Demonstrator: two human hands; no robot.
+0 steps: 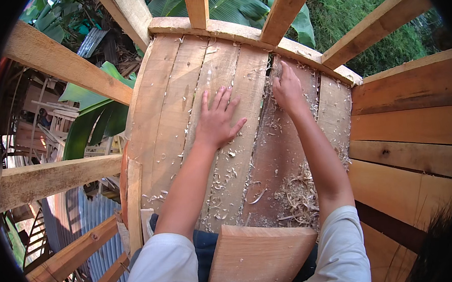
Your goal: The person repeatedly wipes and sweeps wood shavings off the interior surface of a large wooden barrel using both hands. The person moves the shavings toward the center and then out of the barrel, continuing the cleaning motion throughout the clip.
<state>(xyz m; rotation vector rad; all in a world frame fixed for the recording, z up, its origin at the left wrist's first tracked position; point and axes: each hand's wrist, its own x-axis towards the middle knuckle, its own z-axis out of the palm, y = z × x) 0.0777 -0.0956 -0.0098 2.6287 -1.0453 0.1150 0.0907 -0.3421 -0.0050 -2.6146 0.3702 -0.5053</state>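
Observation:
My left hand (218,119) lies flat on the pale wooden planks (169,100), fingers spread, holding nothing. Farther off and to the right, my right hand (288,91) is closed at the far end of a reddish-brown plank (273,148), beside a dark gap (262,110) between boards. One digit points toward the far edge; whatever the fingers may hold is hidden. Curled wood shavings (299,196) are heaped by my right forearm, and smaller curls are scattered over the planks. Close to me, a loose-looking board (259,260) sits across my lap.
A wooden rail (229,32) borders the far edge, with upright posts (197,8) rising from it. On the right stands a plank wall (412,132). Timber bars (57,181) extend to the left, above a corrugated metal sheet (94,237). Large green leaves (233,6) hang beyond the rail.

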